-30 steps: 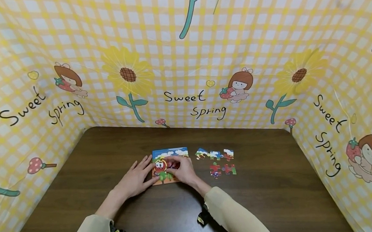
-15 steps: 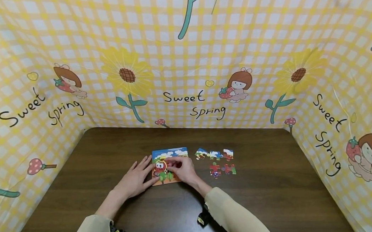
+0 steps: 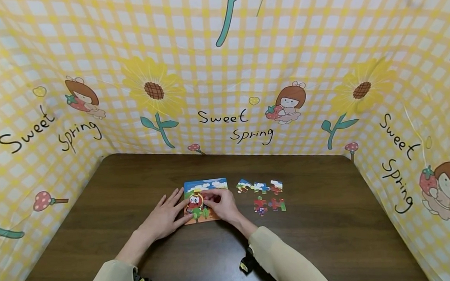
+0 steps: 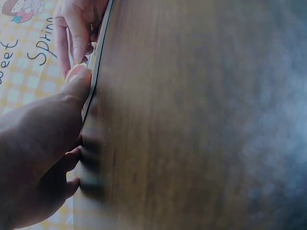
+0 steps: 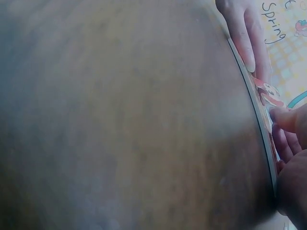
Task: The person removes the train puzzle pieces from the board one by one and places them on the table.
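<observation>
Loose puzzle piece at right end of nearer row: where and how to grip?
I'd pinch the puzzle piece by its near and far edges, coming down from above and the right. It lies flat; a neighbouring piece sits close on its left, while bare tabletop borders its right and near sides.

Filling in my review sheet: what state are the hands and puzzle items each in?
Puzzle board: flat on the table, partly covered
Red piece: held over the board
Left hand: fingers spread at the board's left edge
Right hand: pinching the red piece
Loose pieces: picture side up, right of the board
</observation>
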Demonstrator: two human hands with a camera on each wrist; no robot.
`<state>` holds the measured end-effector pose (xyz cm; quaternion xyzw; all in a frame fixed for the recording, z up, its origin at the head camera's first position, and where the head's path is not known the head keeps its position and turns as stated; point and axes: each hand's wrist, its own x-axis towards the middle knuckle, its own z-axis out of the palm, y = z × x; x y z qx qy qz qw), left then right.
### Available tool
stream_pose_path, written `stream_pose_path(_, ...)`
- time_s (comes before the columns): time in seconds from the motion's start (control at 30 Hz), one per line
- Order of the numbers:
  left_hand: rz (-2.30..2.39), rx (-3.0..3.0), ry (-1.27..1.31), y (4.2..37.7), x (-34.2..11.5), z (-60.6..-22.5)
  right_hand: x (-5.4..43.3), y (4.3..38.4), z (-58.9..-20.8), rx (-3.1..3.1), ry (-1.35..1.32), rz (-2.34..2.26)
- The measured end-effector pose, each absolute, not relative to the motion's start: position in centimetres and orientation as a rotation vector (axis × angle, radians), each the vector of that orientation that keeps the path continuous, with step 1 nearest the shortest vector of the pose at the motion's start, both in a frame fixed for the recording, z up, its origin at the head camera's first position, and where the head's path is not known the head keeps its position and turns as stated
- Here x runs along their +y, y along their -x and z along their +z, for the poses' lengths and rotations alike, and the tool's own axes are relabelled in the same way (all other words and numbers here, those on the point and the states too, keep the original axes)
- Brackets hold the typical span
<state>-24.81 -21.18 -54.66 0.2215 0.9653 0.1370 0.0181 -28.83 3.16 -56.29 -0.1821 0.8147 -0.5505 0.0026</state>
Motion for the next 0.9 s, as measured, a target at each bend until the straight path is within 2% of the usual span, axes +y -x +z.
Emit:
stream_pose_path(0.7, 0.422, 2.980, -0.679, 24.70, -21.05, -54.73, 3.77, 29.05, -55.97, 2.504, 0.669, -1.555)
stream_pose_path(0.9, 0.428, 2.970, -0.669, 24.72, -21.01, -54.56, 3.58, 29.10, -55.85, 2.494, 0.619, -1.567)
